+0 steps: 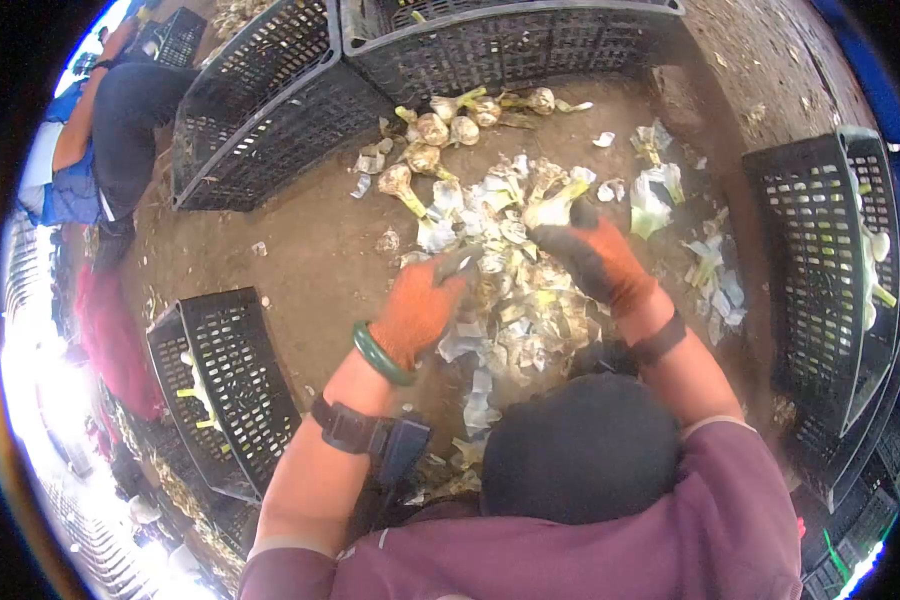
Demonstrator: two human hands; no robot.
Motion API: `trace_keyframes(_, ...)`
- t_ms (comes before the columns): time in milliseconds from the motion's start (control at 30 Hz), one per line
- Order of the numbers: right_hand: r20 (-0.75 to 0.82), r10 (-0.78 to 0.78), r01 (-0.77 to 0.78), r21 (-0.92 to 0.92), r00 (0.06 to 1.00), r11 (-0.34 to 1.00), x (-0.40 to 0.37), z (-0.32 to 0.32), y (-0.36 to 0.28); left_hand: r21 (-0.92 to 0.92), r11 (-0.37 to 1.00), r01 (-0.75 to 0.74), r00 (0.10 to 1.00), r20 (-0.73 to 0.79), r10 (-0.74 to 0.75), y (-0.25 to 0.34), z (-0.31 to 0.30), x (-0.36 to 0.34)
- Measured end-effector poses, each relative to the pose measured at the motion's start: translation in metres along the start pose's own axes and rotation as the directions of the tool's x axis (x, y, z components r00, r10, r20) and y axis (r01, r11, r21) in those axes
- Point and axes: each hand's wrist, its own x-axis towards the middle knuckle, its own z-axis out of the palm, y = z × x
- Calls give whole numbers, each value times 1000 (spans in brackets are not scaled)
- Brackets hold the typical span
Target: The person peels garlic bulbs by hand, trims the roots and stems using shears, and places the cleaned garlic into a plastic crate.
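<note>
Nearest, along bottom of frame: maroon shirt (570, 555); just above, dark rounded shape (582, 445), cap or knee, hard to say. At centre, in right hand (605, 262), fingers curled closed round pale garlic bulb (550, 211), low over husk pile (532, 345), likely so loose skins drop there. In left hand (418, 308), fingers partly bent, tips blurred; cannot tell whether gripping anything. Upper centre: loose garlic bulbs (431, 130), probably within easy reach. Upper left: person (130, 125), cut off by lens edge.

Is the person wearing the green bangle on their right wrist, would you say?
No, the green bangle is on the left wrist, beside the orange glove, and the right wrist has a dark band.
</note>
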Motion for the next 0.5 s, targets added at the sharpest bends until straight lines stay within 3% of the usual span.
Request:
trace_keyframes(33,-88,208,-199,104,974,974,-2,2,-22,-69,997,28,999,26,-26,13,2,4)
trace_keyframes(67,-172,406,-360,244,898,900,-4,4,-45,65,984,-167,986,13,167,14,3,12)
trace_keyframes(167,-162,87,-92,-24,983,996,-16,-1,-46,43,993,-111,989,100,107,48,13,9)
trace_keyframes(267,-171,-130,98,-184,977,978,-17,-8,-44,36,988,-149,988,49,147,46,20,18)
trace_keyframes(300,-165,-204,161,-238,965,958,-16,-10,-43,6,996,-84,995,52,83,50,21,18)
trace_keyframes(367,-167,-196,155,-228,966,961,-17,-8,-44,-53,997,52,997,64,-49,61,24,15)
trace_keyframes(500,-102,-297,234,-402,949,885,-15,-8,-44,-131,991,39,995,-88,-51,38,37,25)
